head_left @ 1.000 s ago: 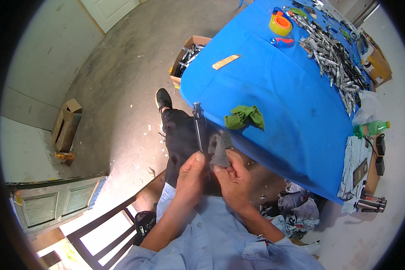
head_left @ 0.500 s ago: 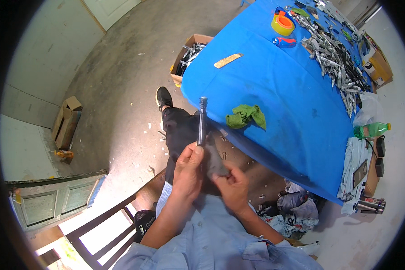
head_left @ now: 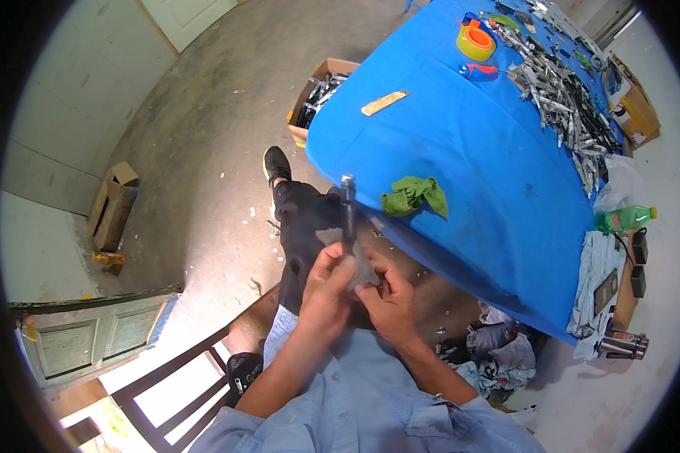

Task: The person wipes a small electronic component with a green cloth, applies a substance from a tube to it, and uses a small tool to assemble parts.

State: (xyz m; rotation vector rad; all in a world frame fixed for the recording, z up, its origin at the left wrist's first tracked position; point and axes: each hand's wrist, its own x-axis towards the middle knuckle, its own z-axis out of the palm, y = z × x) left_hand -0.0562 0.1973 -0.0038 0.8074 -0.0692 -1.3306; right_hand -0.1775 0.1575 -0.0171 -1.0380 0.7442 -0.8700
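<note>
In front of my lap, my left hand (head_left: 327, 293) grips a slim dark rod with a silver tip (head_left: 348, 205), which points up and away from me; its exact kind does not show. A small grey cloth (head_left: 364, 269) is folded about the rod's lower part, with a corner sticking out on the left side. My right hand (head_left: 390, 302) pinches this cloth at the right, close beside my left fingers. The rod's lower end is hidden by hands and cloth. Ahead to the right, a crumpled green cloth (head_left: 415, 197) lies on the blue-covered table (head_left: 461, 143).
A long heap of silver and dark slim pieces (head_left: 559, 106) covers the table's far right. Tape rolls (head_left: 475, 44), a red-blue tool (head_left: 479, 72) and a tan strip (head_left: 385, 103) lie nearer. A carton of similar pieces (head_left: 304, 98) stands beyond the table corner; a green bottle (head_left: 625, 218) lies right.
My left hand has lowered the rod slightly and shifted it right. My right hand has brought the grey cloth up around the rod, so both hands are now close together.
</note>
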